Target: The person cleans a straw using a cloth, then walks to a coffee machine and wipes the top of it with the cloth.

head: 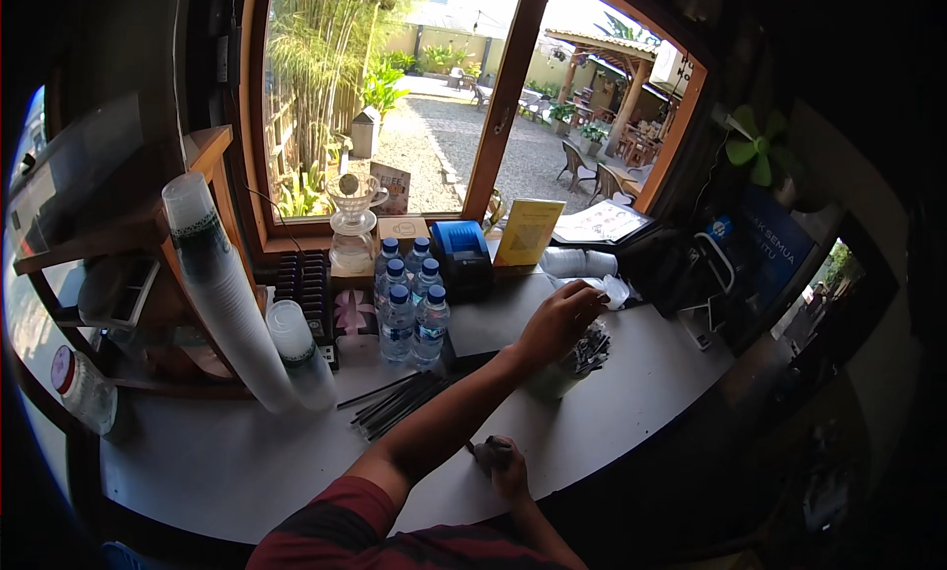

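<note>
My left hand reaches across the white counter, its fingers bent together above a greenish container. Thin black-and-white pieces, perhaps wrapped straws, stand in that container. Whether the fingertips pinch anything is hidden. Low in the picture, nearer my body, my right hand is closed on a dark bundle whose exact kind is unclear; a thin dark end sticks out to the left. Loose black straws lie on the counter left of my left forearm, which partly covers them.
Tall stacked plastic cups and a shorter stack stand left. Several water bottles, a blue-and-black printer, a yellow sign and a glass coffee dripper line the back. A lidded glass jar is far left.
</note>
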The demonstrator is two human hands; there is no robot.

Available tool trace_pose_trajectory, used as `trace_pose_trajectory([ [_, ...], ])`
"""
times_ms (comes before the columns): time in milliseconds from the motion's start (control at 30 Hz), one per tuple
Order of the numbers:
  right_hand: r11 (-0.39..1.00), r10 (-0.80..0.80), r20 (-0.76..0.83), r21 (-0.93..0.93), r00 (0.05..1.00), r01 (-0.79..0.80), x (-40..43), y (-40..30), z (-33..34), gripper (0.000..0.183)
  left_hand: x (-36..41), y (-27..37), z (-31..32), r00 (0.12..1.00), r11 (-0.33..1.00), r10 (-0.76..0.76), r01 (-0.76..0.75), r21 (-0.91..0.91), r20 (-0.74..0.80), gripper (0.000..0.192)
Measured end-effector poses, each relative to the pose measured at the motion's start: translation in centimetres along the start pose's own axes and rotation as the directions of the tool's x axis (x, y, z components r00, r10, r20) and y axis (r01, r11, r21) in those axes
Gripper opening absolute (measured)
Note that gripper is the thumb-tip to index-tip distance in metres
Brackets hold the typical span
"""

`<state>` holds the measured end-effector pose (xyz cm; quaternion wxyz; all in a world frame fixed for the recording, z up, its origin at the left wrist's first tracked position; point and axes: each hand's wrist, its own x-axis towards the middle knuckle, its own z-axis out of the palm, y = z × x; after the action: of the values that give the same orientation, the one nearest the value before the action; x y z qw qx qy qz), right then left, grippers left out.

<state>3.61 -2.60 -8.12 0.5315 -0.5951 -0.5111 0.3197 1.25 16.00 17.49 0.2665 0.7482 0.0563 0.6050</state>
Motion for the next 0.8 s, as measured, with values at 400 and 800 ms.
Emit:
trace_pose_trajectory([
  [400, 0.872, 0.054, -0.421, 0.461, 0.905, 0.163, 8.6, -2.1, -7.2, 0.044, -7.8, -11.6, 4.8, 0.957, 0.955, -0.159, 0.088, 0.282, 0.243, 0.036],
  [800, 0.992, 0.005, -0.252, 0.124, 0.968, 0.027, 7.5, -2.4, -1.6, 0.066, -14.0, -3.1, -2.8, 0.962, 0.876, -0.182, 0.065, 0.479, 0.203, 0.048],
])
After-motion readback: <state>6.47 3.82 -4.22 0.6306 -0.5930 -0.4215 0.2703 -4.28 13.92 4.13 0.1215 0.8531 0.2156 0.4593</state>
